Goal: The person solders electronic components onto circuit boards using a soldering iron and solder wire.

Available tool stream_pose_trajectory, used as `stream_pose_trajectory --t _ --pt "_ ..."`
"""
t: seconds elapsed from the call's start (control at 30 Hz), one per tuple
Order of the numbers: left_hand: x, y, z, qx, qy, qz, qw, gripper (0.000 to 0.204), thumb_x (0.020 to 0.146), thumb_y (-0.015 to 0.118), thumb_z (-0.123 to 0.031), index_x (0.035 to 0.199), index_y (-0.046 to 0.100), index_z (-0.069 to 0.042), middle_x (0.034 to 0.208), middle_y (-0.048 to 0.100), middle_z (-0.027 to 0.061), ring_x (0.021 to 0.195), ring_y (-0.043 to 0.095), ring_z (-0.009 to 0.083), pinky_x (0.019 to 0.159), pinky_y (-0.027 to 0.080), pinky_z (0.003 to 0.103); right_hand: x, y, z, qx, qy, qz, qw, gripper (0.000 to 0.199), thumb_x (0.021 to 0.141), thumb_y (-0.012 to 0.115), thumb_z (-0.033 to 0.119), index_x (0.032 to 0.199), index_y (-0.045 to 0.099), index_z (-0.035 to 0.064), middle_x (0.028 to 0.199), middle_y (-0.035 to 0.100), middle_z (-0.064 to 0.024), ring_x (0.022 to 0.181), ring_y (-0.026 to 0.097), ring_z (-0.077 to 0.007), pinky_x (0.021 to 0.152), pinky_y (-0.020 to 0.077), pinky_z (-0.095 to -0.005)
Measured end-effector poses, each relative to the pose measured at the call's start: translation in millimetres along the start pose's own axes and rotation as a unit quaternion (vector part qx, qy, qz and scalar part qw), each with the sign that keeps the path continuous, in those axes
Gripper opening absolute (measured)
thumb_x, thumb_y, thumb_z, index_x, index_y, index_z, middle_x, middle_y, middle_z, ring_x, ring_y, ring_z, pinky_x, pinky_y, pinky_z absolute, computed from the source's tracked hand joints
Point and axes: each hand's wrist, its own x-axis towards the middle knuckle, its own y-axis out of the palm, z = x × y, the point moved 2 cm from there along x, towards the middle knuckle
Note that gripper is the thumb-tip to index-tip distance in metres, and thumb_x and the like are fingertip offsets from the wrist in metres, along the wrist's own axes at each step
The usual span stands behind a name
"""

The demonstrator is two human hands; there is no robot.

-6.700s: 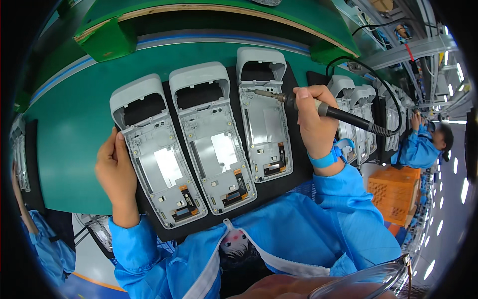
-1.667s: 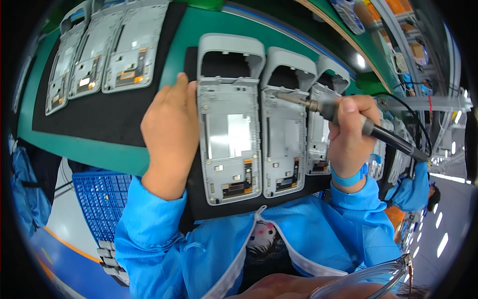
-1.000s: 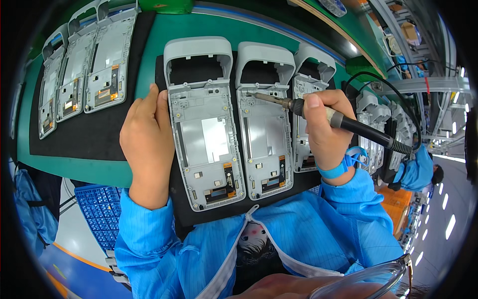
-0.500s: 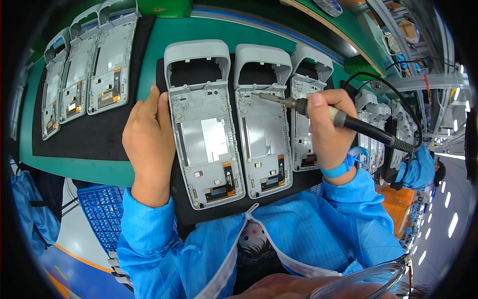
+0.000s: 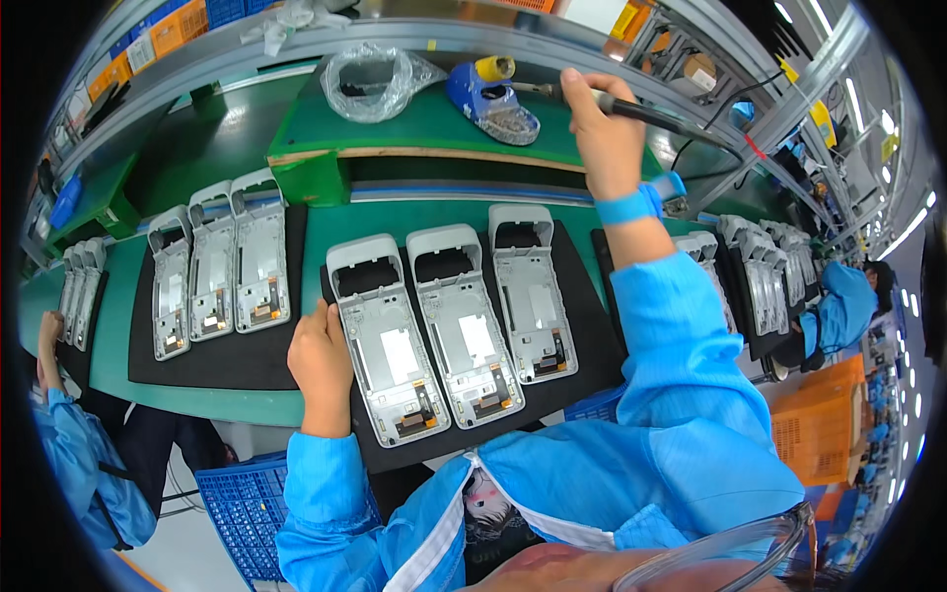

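Three light grey plastic housings lie side by side on a black mat (image 5: pixel 582 271): a left one (image 5: pixel 373 318), a middle one (image 5: pixel 451 308) and a right one (image 5: pixel 514 279). Each has a looped top frame and an orange-and-black flex piece low down. My left hand (image 5: pixel 321 365) is closed, fingers curled, against the left housing's outer edge; what they grip is hidden. Raised beyond the housings, my right hand (image 5: pixel 604 143) is wrapped round a soldering iron (image 5: pixel 646 115). Its tip points left, close beside a blue soldering stand (image 5: pixel 472 97) with a yellow top.
A clear plastic bag (image 5: pixel 370 84) lies on the raised green shelf (image 5: pixel 316 123), left of the stand. More housings (image 5: pixel 212 266) rest on a mat to the left, others (image 5: pixel 755 266) to the right. Co-workers (image 5: pixel 838 306) sit on both sides. A blue crate (image 5: pixel 242 508) stands below the table.
My right hand has lifted the soldering iron from the middle housing up and away to the stand. My left hand stays by the left housing, its fingers more curled. The view has shifted, showing more shelf.
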Motion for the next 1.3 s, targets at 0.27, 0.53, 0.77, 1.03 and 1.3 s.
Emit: stream_pose_trajectory --t 0.27,0.53,0.77,1.03,1.3 --pt "-2.0 -12.7 -0.6 -0.002 -0.010 -0.009 1.000 0.022 0.084 0.052 -0.017 0.092 0.061 0.001 0.068 0.056 0.0148 0.063 0.056 0.0309 0.054 0.044 0.038 65.4 32.8 -54.5 -0.067 -0.010 -0.065 0.996 0.030 0.073 0.067 0.029 0.077 0.056 0.0011 0.063 0.057 -0.0079 0.048 0.051 -0.0159 0.049 0.0422 -0.0280" --pt "-6.5 -21.9 -2.0 -0.007 -0.012 -0.003 1.000 0.020 0.083 0.052 -0.015 0.090 0.062 0.001 0.067 0.056 0.0148 0.061 0.056 0.0304 0.053 0.044 0.037 61.4 68.4 -72.9 0.050 0.179 0.086 0.979 0.030 0.078 0.064 0.026 0.090 0.055 0.0004 0.062 0.054 -0.0051 0.049 0.048 -0.0100 0.044 0.0404 -0.0234" --pt "-8.3 -16.2 -8.1 0.007 0.017 -0.008 1.000 0.024 0.085 0.050 -0.017 0.091 0.061 0.002 0.069 0.055 0.0187 0.065 0.055 0.0342 0.057 0.043 0.039 -4.5 13.1 -29.6 0.090 0.264 0.194 0.940 0.057 0.077 0.065 0.024 0.121 0.040 -0.0018 0.086 0.056 -0.0081 0.073 0.053 -0.0137 0.059 0.0431 -0.0251" --pt "-37.5 -28.4 -46.4 0.043 -0.057 0.107 0.992 0.032 0.086 0.048 -0.021 0.098 0.059 0.006 0.080 0.058 0.0262 0.075 0.058 0.0385 0.064 0.046 0.040 -172.0 -163.1 -18.4 -0.213 0.210 0.363 0.882 0.051 0.084 0.051 0.021 0.124 0.035 -0.0066 0.123 0.035 -0.0276 0.114 0.039 -0.0381 0.094 0.0343 -0.0354" --pt "-61.2 -26.1 -54.0 -0.045 -0.109 0.108 0.987 0.032 0.084 0.052 -0.020 0.099 0.058 0.007 0.082 0.063 0.0212 0.076 0.062 0.0212 0.066 0.046 0.030 -189.3 -216.9 -36.7 -0.358 0.147 0.281 0.878 0.044 0.084 0.049 0.019 0.121 0.038 -0.0022 0.119 0.039 -0.0235 0.105 0.045 -0.0369 0.081 0.0383 -0.0464"
